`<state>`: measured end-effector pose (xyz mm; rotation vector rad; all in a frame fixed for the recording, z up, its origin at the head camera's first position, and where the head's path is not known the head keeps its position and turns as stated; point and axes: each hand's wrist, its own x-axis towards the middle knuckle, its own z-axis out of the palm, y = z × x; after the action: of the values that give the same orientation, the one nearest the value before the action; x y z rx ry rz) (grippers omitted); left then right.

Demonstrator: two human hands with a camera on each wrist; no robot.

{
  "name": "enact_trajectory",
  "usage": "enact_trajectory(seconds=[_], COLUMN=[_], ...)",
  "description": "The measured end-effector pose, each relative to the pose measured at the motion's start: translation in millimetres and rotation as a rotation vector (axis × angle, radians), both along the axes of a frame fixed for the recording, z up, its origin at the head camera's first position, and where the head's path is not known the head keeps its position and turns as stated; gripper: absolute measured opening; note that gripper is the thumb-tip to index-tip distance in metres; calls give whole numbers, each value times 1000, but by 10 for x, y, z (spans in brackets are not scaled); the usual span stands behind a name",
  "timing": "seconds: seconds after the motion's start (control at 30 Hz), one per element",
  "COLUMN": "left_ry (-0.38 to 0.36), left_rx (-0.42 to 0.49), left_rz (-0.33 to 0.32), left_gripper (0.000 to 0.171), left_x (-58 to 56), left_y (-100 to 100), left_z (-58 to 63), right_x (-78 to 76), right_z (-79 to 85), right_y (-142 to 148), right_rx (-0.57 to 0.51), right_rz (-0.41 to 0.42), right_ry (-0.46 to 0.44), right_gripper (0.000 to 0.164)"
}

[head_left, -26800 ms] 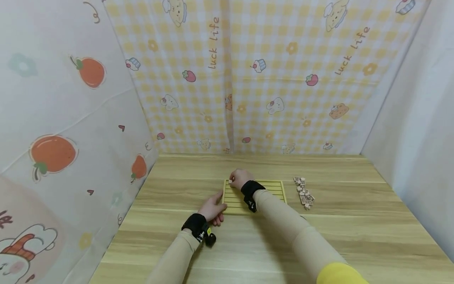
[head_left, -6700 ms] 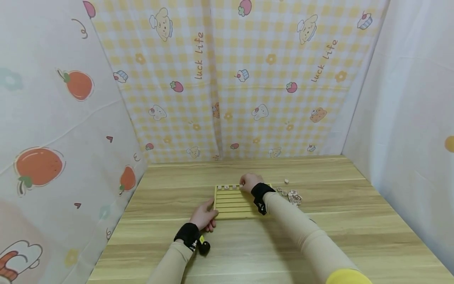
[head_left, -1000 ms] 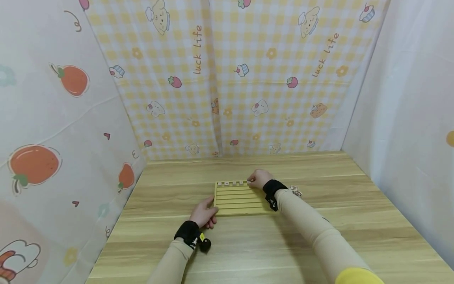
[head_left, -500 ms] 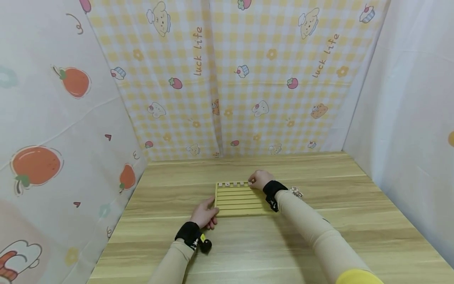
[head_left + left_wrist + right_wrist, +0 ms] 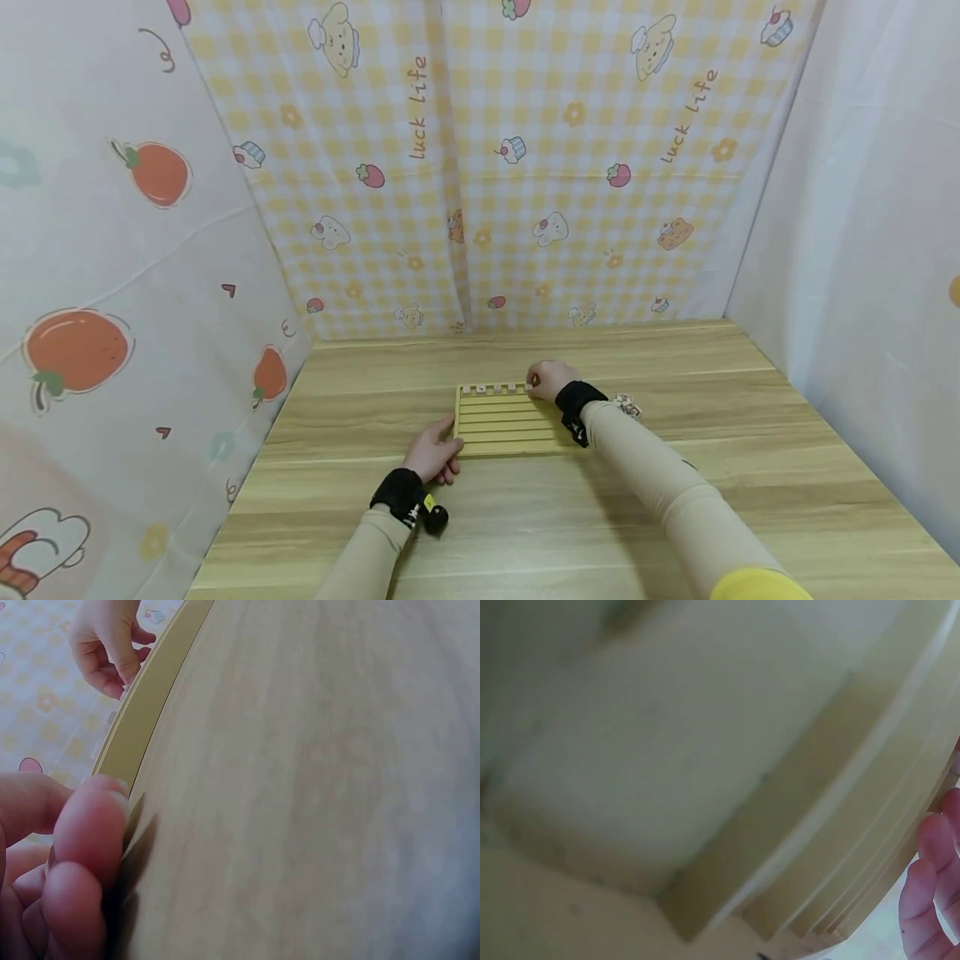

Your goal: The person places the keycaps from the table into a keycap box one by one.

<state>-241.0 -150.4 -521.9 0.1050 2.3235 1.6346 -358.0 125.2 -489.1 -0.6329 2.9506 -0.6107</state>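
Wood-grain table [image 5: 495,533]: right hand [image 5: 553,380] is pinching a tile [image 5: 528,387] at yellow tray [image 5: 502,447]'s far row; left hand [image 5: 431,452] is gripping its left edge.

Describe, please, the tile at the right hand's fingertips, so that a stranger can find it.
On the wooden table lies a yellow ridged tray. Five pale tiles show along its far edge. The tile is the rightmost, the only one the right hand pinches.
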Motion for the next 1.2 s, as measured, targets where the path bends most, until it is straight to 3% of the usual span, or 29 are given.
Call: enact_trajectory(seconds=[0.2, 0.53, 0.73, 0.87, 1.07, 1.2], left_ry=[6, -13, -16, -12, -15, -22], left_rx=[-3, -6, -15, -2, 29, 22], left_rz=[-5, 3, 2, -12, -24, -17], left_gripper=[66, 66, 66, 66, 66, 65], left_x=[4, -12, -21, -25, -17, -9], left_y=[12, 31, 41, 38, 12, 0], left_z=[3, -4, -4, -1, -3, -6], right_x=[-58, 58, 56, 26, -16, -8], right_z=[-56, 38, 45, 42, 22, 22], right_y=[52, 7, 2, 6, 36, 47], right_rx=[-30, 31, 41, 45, -96, -136], right_rz=[55, 7, 36, 33, 4, 3], right_ry=[24, 31, 21, 12, -33, -52], right_gripper=[5, 12, 21, 16, 5, 12])
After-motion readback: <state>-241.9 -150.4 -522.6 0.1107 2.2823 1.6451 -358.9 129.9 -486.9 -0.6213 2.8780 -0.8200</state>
